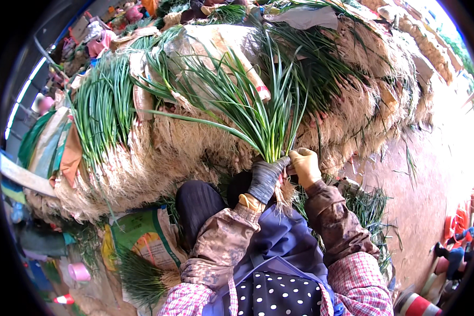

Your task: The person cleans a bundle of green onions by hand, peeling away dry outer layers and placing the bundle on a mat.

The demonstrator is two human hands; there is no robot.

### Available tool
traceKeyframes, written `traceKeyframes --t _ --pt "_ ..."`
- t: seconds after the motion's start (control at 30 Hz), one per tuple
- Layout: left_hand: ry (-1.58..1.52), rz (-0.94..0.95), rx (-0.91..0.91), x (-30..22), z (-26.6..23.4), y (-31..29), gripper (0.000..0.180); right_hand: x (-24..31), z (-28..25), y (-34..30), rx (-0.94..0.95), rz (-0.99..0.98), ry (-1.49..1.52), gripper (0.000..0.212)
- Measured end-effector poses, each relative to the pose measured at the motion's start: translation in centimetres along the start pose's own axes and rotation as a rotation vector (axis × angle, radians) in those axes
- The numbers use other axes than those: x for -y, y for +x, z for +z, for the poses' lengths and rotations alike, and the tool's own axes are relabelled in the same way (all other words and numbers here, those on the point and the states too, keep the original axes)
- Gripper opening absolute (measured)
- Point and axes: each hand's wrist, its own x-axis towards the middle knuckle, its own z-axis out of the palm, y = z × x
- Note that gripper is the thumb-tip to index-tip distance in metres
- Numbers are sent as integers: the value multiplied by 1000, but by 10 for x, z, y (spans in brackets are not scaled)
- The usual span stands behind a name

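Observation:
A bunch of green onions (268,124) stands upright above my lap, its long green leaves fanned out and its pale roots (285,194) hanging below. My left hand (268,176), in a dark grey glove with a tan cuff, is closed around the stems just above the roots. On the other side, my right hand (304,166) wears a yellowish glove. Its fingers are curled and pressed against the bunch's lower end, and the fingertips are partly hidden.
Ahead lies a long heap of green onions (108,110), roots toward me, partly under pale sacks (210,47). A printed green sack (147,234) and a small bundle (139,276) lie at lower left. Loose leaves (368,210) lie on the brown floor (421,184) at right.

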Motion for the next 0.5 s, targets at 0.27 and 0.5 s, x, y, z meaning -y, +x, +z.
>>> traceKeyframes --t 0.27,0.5 --pt "-27 153 -95 7 -2 4 9 9 -29 9 121 -486 -1330 27" --pt "-67 -131 65 -1 -3 6 19 93 -69 69 -243 -557 -1364 23"
